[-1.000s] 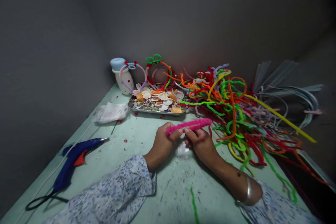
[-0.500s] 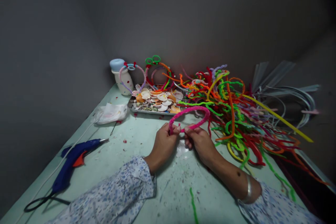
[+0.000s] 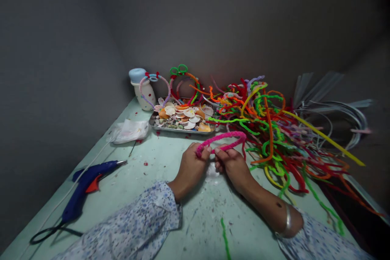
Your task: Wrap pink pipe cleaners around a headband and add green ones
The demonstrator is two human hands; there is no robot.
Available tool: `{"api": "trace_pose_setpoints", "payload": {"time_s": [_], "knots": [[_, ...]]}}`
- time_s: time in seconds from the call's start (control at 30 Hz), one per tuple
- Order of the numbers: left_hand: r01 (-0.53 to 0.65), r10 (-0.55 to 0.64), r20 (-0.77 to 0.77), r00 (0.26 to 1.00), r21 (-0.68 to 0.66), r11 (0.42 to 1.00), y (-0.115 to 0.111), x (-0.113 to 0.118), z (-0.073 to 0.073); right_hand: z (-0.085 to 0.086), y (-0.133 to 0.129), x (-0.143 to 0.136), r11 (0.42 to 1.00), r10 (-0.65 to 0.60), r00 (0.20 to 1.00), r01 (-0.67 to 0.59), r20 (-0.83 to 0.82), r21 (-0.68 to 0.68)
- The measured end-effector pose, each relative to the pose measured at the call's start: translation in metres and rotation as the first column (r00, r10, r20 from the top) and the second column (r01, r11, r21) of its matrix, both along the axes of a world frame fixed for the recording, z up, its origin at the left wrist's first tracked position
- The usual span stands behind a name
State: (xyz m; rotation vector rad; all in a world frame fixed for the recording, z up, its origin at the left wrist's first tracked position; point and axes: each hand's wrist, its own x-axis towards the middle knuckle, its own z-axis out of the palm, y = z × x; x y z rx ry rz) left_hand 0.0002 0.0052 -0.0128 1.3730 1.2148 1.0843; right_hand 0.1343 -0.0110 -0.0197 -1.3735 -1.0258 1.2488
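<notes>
Fuzzy bright-pink chenille-like ring (image 3: 229, 134), tilted, at five o'clock from shallow silvery metal tray (image 3: 176, 130). I see left hand (image 3: 192, 165) pinching it near eight o'clock, right hand (image 3: 234, 166) near six. Judged light, soft, springy, grippy; best held there, lightly.

A dim, cool light is being spread over the pale green table (image 3: 195, 235), while the grey wall (image 3: 213, 20) is being left in gloom and the upper right corner is being lost to black. Soft shadow is being cast beside the left sleeve (image 3: 163, 207). Small glints are being returned by the bracelet (image 3: 288, 219) and metal nozzle (image 3: 122, 162). The pink ring (image 3: 225, 135) is being rendered vividly; the wire coil (image 3: 363, 122) is being blurred and stretched.
</notes>
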Motion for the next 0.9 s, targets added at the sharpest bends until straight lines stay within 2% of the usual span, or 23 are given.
{"api": "trace_pose_setpoints", "payload": {"time_s": [0.1,0.2,0.37,0.73,0.9], "knots": [[0.025,-0.023,-0.06,0.998,0.047,0.999,-0.0009,-0.0002,0.0006,-0.0015,0.0031,0.001,1.0,0.013,1.0,-0.013,0.001,-0.004],[0.024,-0.021,-0.082,0.996,0.028,0.999,0.0001,0.0002,-0.0012,-0.0008,0.0043,0.0004,1.0,0.007,1.0,-0.007,-0.003,-0.027],[0.01,-0.008,-0.064,0.998,0.04,0.999,0.0019,0.001,-0.0035,0.0006,0.004,-0.0015,0.998,-0.018,1.0,0.018,-0.007,-0.066],[-0.017,0.017,-0.018,1.0,0.049,0.999,-0.0004,0.0013,-0.0029,0.0005,0.0049,-0.0005,0.999,-0.017,1.0,0.018,0.019,-0.044],[-0.013,0.021,-0.052,0.998,0.144,0.99,-0.0008,0.001,-0.0036,-0.0019,0.0055,0.0008,0.999,-0.005,1.0,0.005,0.009,-0.039]]}}
